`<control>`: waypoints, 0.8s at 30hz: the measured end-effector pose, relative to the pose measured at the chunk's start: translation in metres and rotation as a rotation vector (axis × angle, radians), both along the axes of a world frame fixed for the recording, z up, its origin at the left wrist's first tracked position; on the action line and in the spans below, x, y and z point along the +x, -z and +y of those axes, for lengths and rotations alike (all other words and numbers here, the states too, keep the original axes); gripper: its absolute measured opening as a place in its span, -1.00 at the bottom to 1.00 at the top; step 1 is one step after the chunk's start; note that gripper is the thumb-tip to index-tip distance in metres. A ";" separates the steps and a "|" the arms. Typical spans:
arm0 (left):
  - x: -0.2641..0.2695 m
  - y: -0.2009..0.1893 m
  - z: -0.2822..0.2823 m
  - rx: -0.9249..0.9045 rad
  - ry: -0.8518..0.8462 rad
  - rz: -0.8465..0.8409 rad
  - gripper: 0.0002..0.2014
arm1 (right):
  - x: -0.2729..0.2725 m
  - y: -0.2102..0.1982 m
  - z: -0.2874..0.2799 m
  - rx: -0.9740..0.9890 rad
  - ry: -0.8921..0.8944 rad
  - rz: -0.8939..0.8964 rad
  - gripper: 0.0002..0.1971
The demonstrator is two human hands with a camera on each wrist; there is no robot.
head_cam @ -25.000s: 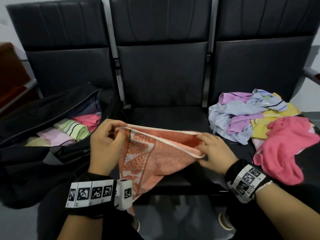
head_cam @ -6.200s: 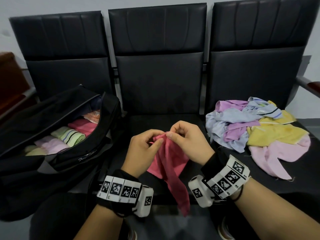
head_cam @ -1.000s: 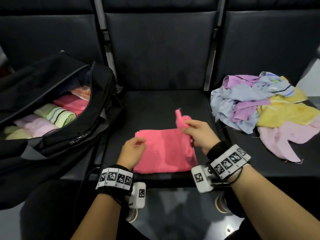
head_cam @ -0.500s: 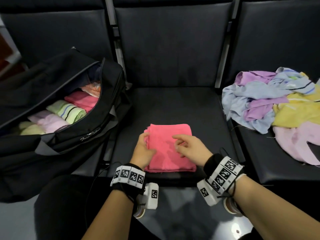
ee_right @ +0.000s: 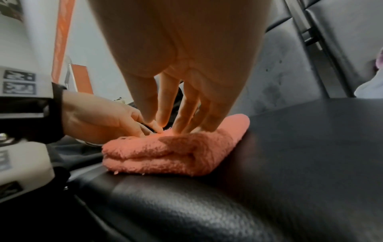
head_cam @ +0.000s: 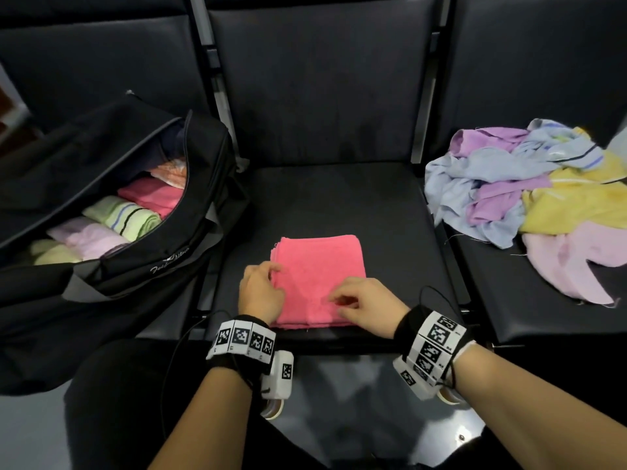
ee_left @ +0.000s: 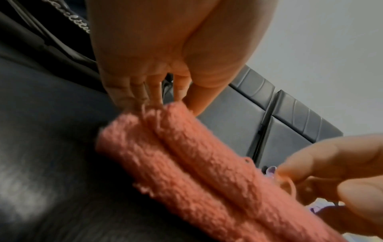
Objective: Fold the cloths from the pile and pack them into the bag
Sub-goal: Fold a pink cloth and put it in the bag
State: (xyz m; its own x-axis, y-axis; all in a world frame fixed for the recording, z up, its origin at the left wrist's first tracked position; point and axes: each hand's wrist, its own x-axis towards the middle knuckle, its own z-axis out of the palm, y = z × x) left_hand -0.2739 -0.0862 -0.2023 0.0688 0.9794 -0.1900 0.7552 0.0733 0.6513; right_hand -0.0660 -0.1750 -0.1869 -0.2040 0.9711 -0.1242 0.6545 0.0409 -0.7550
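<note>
Black seat: a folded pink cloth lies flat, both hands resting on it, fingers relaxed. The bag already holds several folded cloths; the pile remains unfolded.

Black padded middle seat bare beyond folded pink terry cloth; open black duffel bag blocks left, loose pastel cloth pile right.

Your left hand is sitting palm down w/ fingers bunched and pointing fwd, tips touching the cloth edge just ahead of them. Your right hand is reaching in beside it, fingers fairly straight, angled down, tips pressing the fabric below. Both forearms are stretching fwd, wrists banded.
</note>
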 end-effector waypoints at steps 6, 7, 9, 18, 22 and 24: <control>0.021 -0.012 -0.020 0.134 0.249 0.091 -0.68 | -0.007 0.014 -0.010 0.098 -0.143 -0.505 -0.57; 0.027 -0.013 -0.026 0.105 0.309 0.134 -0.72 | -0.010 0.018 -0.012 0.090 -0.160 -0.617 -0.53; 0.036 -0.011 -0.036 0.030 0.396 0.268 -0.70 | -0.013 0.023 -0.013 0.119 -0.157 -0.706 -0.53; 0.039 -0.003 -0.039 0.083 0.436 0.493 -0.53 | 0.008 0.010 0.003 0.160 0.165 -0.122 -0.55; 0.035 -0.001 -0.034 0.126 0.424 0.447 -0.63 | 0.009 0.008 -0.003 0.154 0.005 -0.267 -0.35; 0.033 -0.001 -0.031 0.122 0.436 0.410 -0.63 | 0.009 0.014 -0.009 0.184 -0.132 -0.463 -0.30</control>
State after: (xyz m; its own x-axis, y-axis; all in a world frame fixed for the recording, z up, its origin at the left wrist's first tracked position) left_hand -0.2409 -0.1175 -0.2010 0.4133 0.8937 -0.1742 0.8898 -0.3558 0.2858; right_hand -0.0567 -0.1839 -0.2009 -0.2903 0.9550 -0.0602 0.8987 0.2505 -0.3599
